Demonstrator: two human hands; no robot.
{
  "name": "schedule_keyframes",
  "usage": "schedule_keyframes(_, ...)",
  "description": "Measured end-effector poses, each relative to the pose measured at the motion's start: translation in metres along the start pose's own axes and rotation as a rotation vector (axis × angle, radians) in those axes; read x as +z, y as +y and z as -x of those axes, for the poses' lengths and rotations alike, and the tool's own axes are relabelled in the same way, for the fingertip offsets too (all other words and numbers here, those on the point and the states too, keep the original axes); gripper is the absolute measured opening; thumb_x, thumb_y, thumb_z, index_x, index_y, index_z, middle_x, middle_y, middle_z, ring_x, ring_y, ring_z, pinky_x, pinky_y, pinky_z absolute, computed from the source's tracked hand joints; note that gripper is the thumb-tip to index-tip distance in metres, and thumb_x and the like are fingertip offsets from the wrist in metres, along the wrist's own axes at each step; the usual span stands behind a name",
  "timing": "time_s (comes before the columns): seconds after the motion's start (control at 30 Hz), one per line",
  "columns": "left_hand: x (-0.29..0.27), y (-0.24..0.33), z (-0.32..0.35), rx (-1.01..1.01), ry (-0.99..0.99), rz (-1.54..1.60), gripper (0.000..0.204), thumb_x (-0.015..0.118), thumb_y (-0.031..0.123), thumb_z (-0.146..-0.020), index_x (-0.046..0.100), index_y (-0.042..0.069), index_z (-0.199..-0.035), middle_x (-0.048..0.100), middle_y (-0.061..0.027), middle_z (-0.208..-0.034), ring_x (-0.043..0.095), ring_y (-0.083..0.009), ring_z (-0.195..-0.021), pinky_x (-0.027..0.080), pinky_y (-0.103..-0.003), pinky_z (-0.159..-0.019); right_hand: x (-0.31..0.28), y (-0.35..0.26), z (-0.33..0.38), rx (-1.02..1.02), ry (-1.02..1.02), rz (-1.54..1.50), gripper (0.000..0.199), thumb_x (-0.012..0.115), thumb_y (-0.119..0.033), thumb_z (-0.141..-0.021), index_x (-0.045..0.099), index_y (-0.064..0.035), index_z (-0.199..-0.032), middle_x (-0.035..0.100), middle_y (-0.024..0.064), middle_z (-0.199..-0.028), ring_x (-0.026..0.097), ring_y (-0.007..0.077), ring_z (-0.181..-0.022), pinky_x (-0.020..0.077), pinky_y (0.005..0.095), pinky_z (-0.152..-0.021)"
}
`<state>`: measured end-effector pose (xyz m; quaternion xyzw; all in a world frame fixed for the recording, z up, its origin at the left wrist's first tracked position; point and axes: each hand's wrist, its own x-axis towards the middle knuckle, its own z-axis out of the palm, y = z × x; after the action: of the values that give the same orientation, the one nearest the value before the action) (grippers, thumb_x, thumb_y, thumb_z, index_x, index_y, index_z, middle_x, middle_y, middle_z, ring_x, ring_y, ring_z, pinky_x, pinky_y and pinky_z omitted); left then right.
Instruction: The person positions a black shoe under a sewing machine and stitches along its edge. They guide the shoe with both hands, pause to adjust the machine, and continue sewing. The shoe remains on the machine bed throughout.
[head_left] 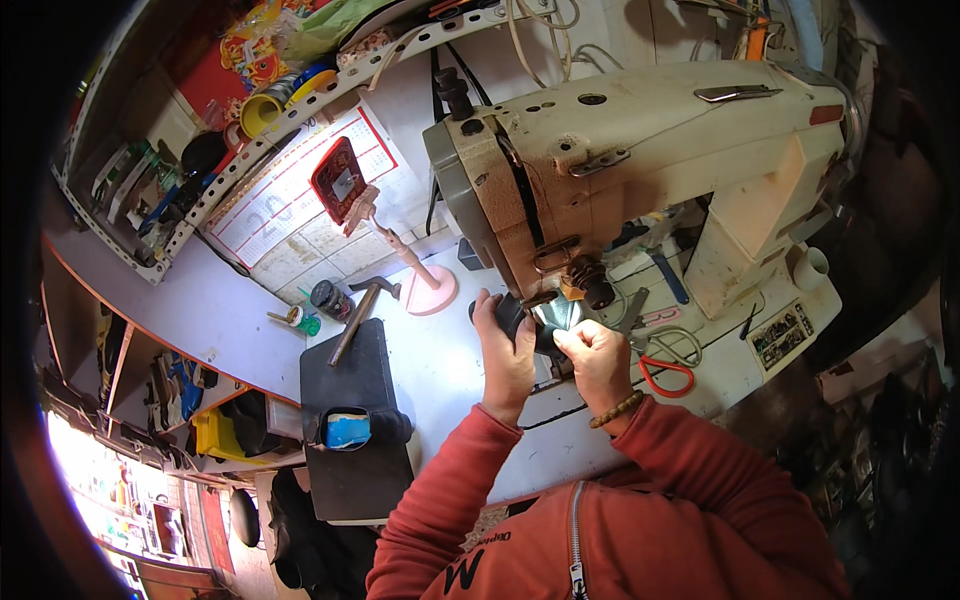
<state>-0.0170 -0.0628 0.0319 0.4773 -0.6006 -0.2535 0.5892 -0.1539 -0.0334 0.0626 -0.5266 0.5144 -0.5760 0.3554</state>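
- Left hand (505, 345) and right hand (592, 352): each closes its grip on the dark piece (545, 322), held on the tabletop (440, 370) under the sewing machine (640, 170) head.
- Progress: piece is positioned at the needle; judged mid-work, any stitching is hidden.
- Scissors (668, 362): idle beside right hand.
- Dark tray (350, 380): holds a blue item (347, 430).

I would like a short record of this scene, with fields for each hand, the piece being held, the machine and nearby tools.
left hand: holds the dark piece from its left side
right hand: pinches the piece from the right
dark piece: held under the machine head
sewing machine: cream, worn, on a white table
scissors: red handles, right of the hands
hammer: lies on a black slab, left
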Motion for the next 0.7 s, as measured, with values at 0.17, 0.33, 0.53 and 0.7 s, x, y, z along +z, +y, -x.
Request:
schedule_keyframes(0.17, 0.001, -0.002, 0.003, 0.015, -0.004, -0.011, 0.059, 0.059, 0.007, -0.091, 0.03, -0.007, -0.14, 0.023, -0.0317, -0.149, 0.023, -0.0416, -0.142, 0.019, -0.042, -0.117, -0.002, -0.002, -0.002, -0.024, -0.017, 0.128, 0.031, 0.071, -0.017, -0.082, 0.053, 0.0006, -0.064, 0.05, 0.0112, -0.051, 0.045, 0.0196, -0.044, 0.0365, 0.0364, -0.047)
schedule_keyframes(0.33, -0.003, -0.001, -0.003, -0.033, -0.063, -0.044, 0.06, 0.06, 0.004, -0.09, 0.03, -0.004, -0.141, 0.02, -0.0318, -0.149, 0.015, -0.043, -0.145, 0.016, -0.043, -0.118, 0.002, -0.001, -0.005, 0.023, -0.019, 0.008, 0.037, 0.072, -0.013, -0.082, 0.045, 0.0004, -0.061, 0.039, 0.0031, -0.052, 0.034, 0.0104, -0.052, 0.0311, 0.033, -0.047)
schedule_keyframes(0.53, -0.014, 0.001, -0.014, -0.184, -0.187, 0.333, 0.057, 0.059, 0.003, -0.09, 0.033, 0.0, -0.141, 0.019, -0.0291, -0.151, 0.012, -0.0411, -0.146, 0.015, -0.043, -0.118, 0.003, -0.001, -0.002, 0.068, -0.024, 0.018, 0.038, 0.072, -0.008, -0.082, 0.042, 0.0011, -0.061, 0.035, 0.0001, -0.054, 0.031, 0.0057, -0.058, 0.0291, 0.0301, -0.047)
schedule_keyframes(0.7, 0.004, 0.002, -0.002, 0.028, 0.004, -0.116, 0.06, 0.059, 0.003, -0.089, 0.032, 0.001, -0.143, 0.016, -0.0279, -0.153, 0.016, -0.0388, -0.145, 0.017, -0.041, -0.118, 0.003, -0.003, -0.005, -0.074, -0.002, 0.232, 0.031, 0.072, -0.017, -0.082, 0.052, 0.0003, -0.065, 0.048, 0.0114, -0.054, 0.046, 0.0206, -0.048, 0.0356, 0.0366, -0.047)
